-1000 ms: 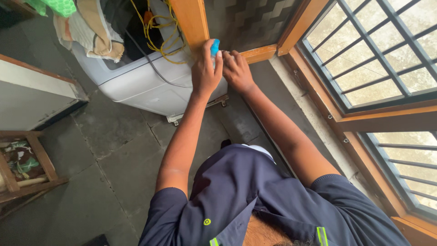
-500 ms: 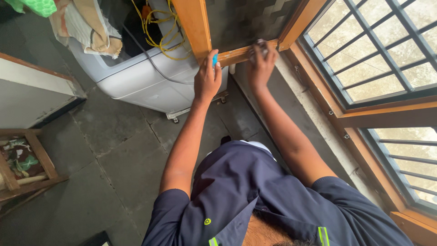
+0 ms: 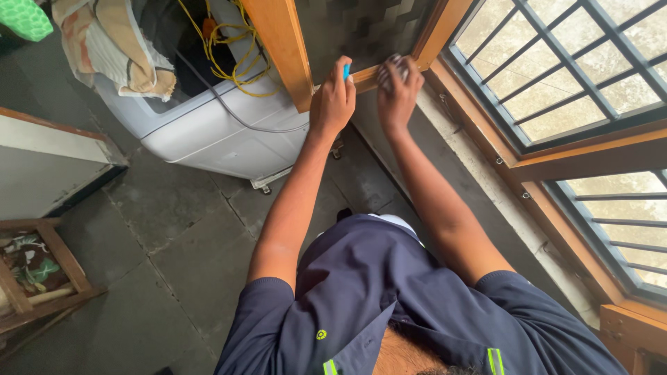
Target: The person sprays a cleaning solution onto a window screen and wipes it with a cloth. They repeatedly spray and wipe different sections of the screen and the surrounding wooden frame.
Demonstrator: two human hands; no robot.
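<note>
The left hand (image 3: 333,101) is closed around a small blue bottle (image 3: 346,71); only the blue top pokes out above the fingers. It holds the bottle up against the wooden frame (image 3: 281,48) of an open window leaf with dark patterned glass (image 3: 361,28).

The right hand (image 3: 397,90) is bunched around a small grey cloth (image 3: 394,66) and presses it on the bottom rail of the same frame, near the corner.

A second ago both hands were close together, lower down by the corner of the frame. Half a second ago the right hand had slid along the rail to the far end. Now the left hand has come up beside it, so the two hands are near each other again. The moves look like rubbing along the wood, so the wiping seems to be going on, not done.

Just behind the frame stands a white washing machine (image 3: 208,132) with yellow cord (image 3: 222,48) and a towel (image 3: 114,45) on top. The barred window (image 3: 556,76) is on the right. The floor (image 3: 174,236) is grey stone.
</note>
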